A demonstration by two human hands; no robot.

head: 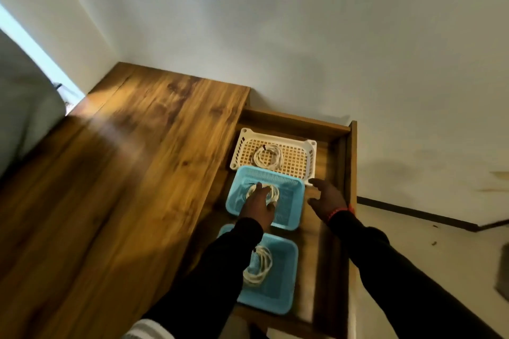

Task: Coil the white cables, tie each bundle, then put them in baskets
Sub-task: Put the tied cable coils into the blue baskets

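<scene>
While right hand (pixel 329 198) hovers, left hand (pixel 259 208) (apparently) touches coil (pixel 271 192).

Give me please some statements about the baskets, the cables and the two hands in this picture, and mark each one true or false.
1. Three baskets stand in a row on the lower shelf. True.
2. The white basket is empty. False: a coiled cable lies in it.
3. The left hand reaches into the middle blue basket, over the cable coil there. True.
4. The right hand grips a cable. False: it hovers with spread fingers, holding nothing.
5. The nearest blue basket holds a cable bundle. True.
6. Loose cables lie on the upper wooden surface. False: none shows there.
</scene>
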